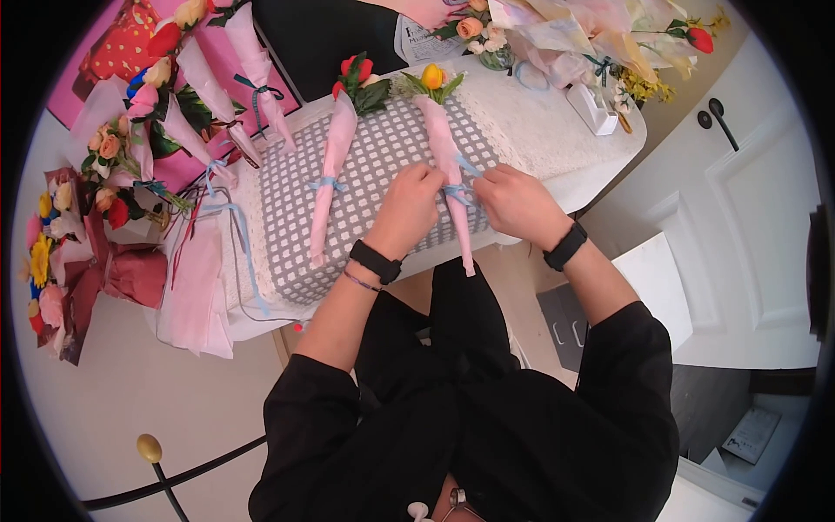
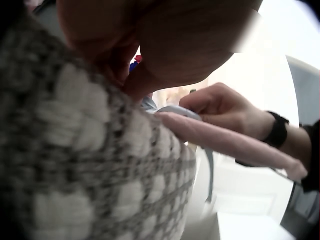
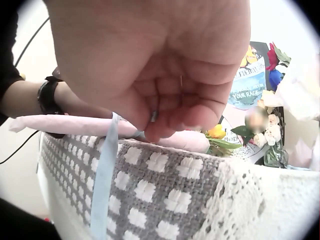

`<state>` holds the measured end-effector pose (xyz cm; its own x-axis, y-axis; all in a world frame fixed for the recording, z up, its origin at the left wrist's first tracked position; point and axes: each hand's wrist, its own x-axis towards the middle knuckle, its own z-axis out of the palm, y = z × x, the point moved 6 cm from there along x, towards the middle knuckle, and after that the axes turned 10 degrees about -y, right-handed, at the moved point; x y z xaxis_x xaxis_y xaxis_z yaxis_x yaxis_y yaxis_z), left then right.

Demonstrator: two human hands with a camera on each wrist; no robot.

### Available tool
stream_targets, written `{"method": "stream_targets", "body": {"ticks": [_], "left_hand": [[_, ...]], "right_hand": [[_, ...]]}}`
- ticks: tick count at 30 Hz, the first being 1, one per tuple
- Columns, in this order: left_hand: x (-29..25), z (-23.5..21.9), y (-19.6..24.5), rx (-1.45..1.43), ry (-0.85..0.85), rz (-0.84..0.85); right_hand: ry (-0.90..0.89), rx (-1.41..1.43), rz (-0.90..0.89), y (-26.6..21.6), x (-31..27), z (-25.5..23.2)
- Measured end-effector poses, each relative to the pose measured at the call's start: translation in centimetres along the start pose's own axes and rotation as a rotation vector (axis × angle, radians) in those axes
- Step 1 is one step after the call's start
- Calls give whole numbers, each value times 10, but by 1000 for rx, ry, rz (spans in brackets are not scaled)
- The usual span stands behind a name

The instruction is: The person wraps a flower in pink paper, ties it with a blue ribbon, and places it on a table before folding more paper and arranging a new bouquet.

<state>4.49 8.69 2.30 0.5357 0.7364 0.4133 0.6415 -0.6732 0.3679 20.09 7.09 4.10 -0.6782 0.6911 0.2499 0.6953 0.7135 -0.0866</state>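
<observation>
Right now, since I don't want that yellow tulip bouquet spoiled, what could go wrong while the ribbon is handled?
The yellow tulip bouquet has its narrow end jutting past the edge of the table, so a bump there might swing or tip it. The right hand pinches the light-blue ribbon; too hard a pull could crease the pink wrap. The ribbon also trails over the checked cloth, where it might snag.

White door (image 1: pixel 774 191) with black handle (image 1: pixel 724 129), yellow knob (image 1: pixel 149 448) on black rod (image 1: pixel 161 475)
</observation>
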Motion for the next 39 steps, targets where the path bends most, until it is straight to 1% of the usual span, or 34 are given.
{"method": "stream_targets", "body": {"ticks": [3, 6, 9, 13, 16, 18, 19, 21, 22, 24, 25, 27, 28, 30, 31, 33, 34, 36, 37, 39], "left_hand": [[-4, -6, 2, 59, -45, 26], [-10, -10, -2, 85, -23, 38], [-19, -15, -4, 148, -29, 58], [-20, -18, -5, 140, -21, 60], [-21, -13, -10, 58, -57, 20], [-20, -7, -26, -246, -56, -128], [-19, -6, -25, -246, -55, -128], [-15, 0, -29, -467, -102, -190], [-12, -1, -28, -467, -99, -190], [-6, 0, -27, -561, -175, -208], [-4, -1, -27, -561, -173, -207], [-4, 7, -30, -876, -259, -315], [-4, 8, -31, -875, -258, -314], [-4, 9, -34, -1027, -210, -283], [-4, 10, -35, -1026, -213, -284], [-6, 11, -39, -1051, -147, -302], [-7, 9, -44, -1052, -148, -303], [-13, 5, -60, -685, -261, -374], [-13, 1, -57, -685, -265, -374], [-14, -8, -48, -544, -274, -346]], "right_hand": [[-4, 26, -5, 2, 3, 7], [-29, 94, -32, 7, 3, 8], [-6, 106, -15, 14, -6, 7], [-5, 86, 1, 16, -7, 7], [4, 110, 41, 14, -9, 6], [29, 109, 35, 11, -8, 5], [29, 108, 34, 10, -6, 4], [38, 59, 63, 8, -2, -1], [38, 57, 60, 8, -1, -1], [49, 64, 79, 10, 1, 0], [49, 62, 77, 9, 1, 1], [45, 45, 108, 9, 2, 3], [46, 43, 107, 9, 3, 4], [9, 7, 135, 10, 4, 10], [9, 10, 138, 9, 5, 12], [-5, 58, 89, 6, 5, 16], [-6, 58, 90, 6, 4, 15], [-5, 55, 71, 6, 0, 12], [-6, 58, 75, 7, -1, 12], [-23, 90, 63, 7, -4, 14]]}}
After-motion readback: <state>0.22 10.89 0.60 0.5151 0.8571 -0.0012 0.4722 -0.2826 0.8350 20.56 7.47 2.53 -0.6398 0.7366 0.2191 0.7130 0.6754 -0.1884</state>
